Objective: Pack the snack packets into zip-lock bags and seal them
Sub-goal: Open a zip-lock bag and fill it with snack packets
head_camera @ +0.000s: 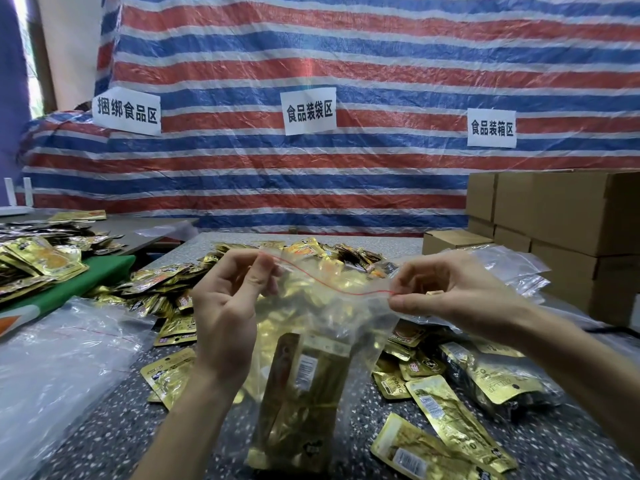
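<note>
A clear zip-lock bag (311, 341) with a red seal line hangs upright between my hands, above the speckled table (114, 431). Several gold snack packets (304, 393) stand inside it. My left hand (225, 306) pinches the left end of the bag's top strip. At the right end of the red line, my right hand (446, 292) pinches the strip between thumb and fingers. A heap of loose gold snack packets (304, 252) lies behind the bag, and more gold packets (450, 417) lie to its right.
Empty clear bags lie at the left (62, 368) and at the right (512, 268). Cardboard boxes (568, 223) are stacked at the back right. A green board (86, 282) holding more packets sits at the left. A striped tarp (346, 64) with paper signs hangs behind.
</note>
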### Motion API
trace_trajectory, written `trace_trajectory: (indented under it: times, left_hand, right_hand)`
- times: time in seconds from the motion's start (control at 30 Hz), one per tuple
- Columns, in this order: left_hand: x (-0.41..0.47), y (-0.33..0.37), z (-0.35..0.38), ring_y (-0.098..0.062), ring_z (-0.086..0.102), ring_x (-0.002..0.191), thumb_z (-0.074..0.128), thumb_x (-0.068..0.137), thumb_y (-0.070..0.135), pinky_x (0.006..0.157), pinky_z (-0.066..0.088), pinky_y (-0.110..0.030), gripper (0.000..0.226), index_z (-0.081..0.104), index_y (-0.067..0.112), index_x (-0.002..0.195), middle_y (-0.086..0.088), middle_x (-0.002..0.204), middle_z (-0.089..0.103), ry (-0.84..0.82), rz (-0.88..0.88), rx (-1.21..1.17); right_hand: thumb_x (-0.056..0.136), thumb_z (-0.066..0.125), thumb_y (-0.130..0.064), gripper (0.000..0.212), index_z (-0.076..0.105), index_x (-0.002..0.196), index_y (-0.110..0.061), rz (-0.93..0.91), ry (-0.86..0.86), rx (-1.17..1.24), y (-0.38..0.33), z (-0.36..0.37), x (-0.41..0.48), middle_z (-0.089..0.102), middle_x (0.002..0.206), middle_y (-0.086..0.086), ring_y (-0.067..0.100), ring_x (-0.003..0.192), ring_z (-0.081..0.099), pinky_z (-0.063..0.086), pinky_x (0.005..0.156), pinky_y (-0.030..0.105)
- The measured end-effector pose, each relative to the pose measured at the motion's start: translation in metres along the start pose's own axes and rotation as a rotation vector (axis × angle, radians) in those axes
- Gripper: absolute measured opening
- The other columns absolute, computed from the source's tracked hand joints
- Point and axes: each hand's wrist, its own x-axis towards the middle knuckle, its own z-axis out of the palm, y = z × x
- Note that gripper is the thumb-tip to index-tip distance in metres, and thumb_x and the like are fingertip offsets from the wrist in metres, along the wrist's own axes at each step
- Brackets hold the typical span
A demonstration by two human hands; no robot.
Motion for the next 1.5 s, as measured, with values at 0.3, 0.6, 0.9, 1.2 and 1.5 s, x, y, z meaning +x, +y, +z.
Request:
trace_trajectory:
  times: [0.3, 0.6, 0.9, 1.2, 1.5]
  left_hand:
    - [0.005, -0.004, -0.006, -0.009, 0.056, 0.065, 0.061, 0.091, 0.022, 0.062, 0.048, -0.016, 0.019, 0.074, 0.022, 0.077, 0.004, 0.07, 0.067, 0.069, -0.003, 0.013]
    - [0.007, -0.014, -0.007, -0.002, 0.05, 0.061, 0.053, 0.099, 0.017, 0.056, 0.044, -0.012, 0.02, 0.063, 0.012, 0.083, 0.01, 0.066, 0.059, 0.212, -0.087, 0.059]
    - [0.004, -0.016, -0.004, -0.007, 0.052, 0.062, 0.052, 0.1, 0.021, 0.058, 0.046, -0.016, 0.023, 0.062, 0.011, 0.083, 0.008, 0.066, 0.06, 0.166, -0.111, 0.068]
    - [-0.001, -0.012, -0.001, -0.006, 0.063, 0.067, 0.064, 0.085, 0.024, 0.063, 0.053, -0.017, 0.012, 0.066, 0.012, 0.086, 0.005, 0.07, 0.068, 0.053, -0.078, 0.122]
    - [0.0, -0.007, -0.004, -0.014, 0.067, 0.07, 0.088, 0.066, 0.03, 0.066, 0.054, -0.022, 0.015, 0.077, 0.022, 0.073, -0.001, 0.074, 0.073, -0.071, -0.043, -0.061]
  right_hand:
    - [0.079, 0.077, -0.025, 0.005, 0.074, 0.077, -0.022, -0.056, 0.091, 0.003, -0.01, 0.01, 0.003, 0.071, 0.083, 0.009, 0.023, 0.078, 0.065, 0.051, 0.07, 0.047]
    - [0.069, 0.076, -0.026, 0.018, 0.076, 0.078, -0.011, 0.038, 0.168, 0.198, -0.001, 0.02, 0.001, 0.066, 0.084, 0.03, 0.03, 0.069, 0.052, 0.039, 0.068, 0.047]
    - [0.093, 0.061, -0.007, 0.02, 0.064, 0.075, -0.015, 0.009, 0.315, 0.217, 0.007, 0.039, 0.004, 0.063, 0.075, 0.011, 0.019, 0.068, 0.054, 0.043, 0.065, 0.04]
    - [0.096, 0.056, -0.013, 0.015, 0.06, 0.082, -0.013, 0.106, 0.419, 0.215, 0.014, 0.048, 0.007, 0.066, 0.083, 0.01, 0.028, 0.077, 0.057, 0.046, 0.068, 0.042]
    - [0.086, 0.072, -0.044, 0.046, 0.062, 0.127, -0.025, -0.245, 0.13, -0.456, -0.044, 0.053, 0.032, 0.063, 0.125, -0.013, -0.001, 0.113, 0.053, 0.043, 0.098, 0.018]
